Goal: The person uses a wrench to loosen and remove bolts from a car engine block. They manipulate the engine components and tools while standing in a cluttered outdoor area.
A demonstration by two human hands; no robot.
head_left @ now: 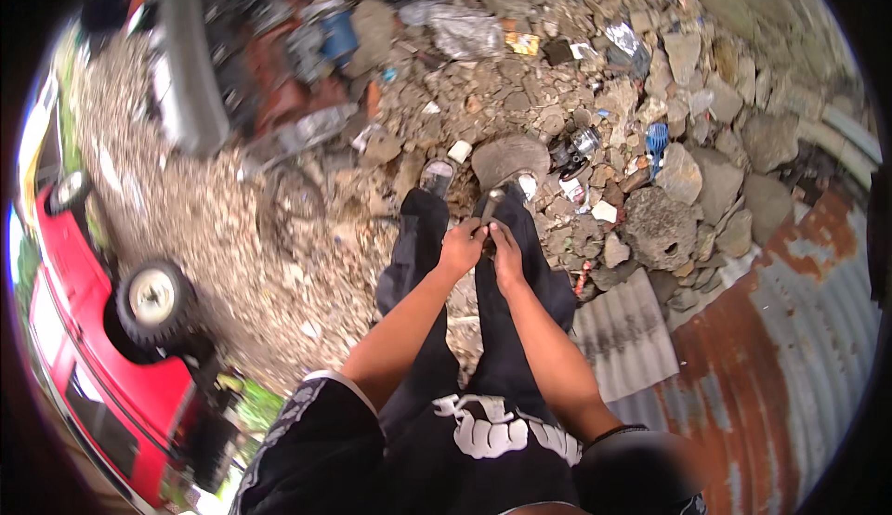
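Both my hands meet in front of my dark-trousered legs. My left hand [459,249] is closed, its fingers pinched around a short metal piece [493,199] with a rounded end, perhaps a wrench or another hand tool. Pressed against the same piece from the other side is my right hand [505,252], also closed. The rounded end points away from me, above my right knee; the fingers cover the lower part. Just beyond my feet lies a flat, round-edged stone [511,159].
Rubble and broken stones [664,227] spread ahead and to the right. Rusty corrugated sheets [743,366] lie at the right. A red vehicle [121,348] with chunky tyres stands at the left. Black metal parts [578,148], a blue brush-like object [657,143] and scrap car parts [190,69] lie about.
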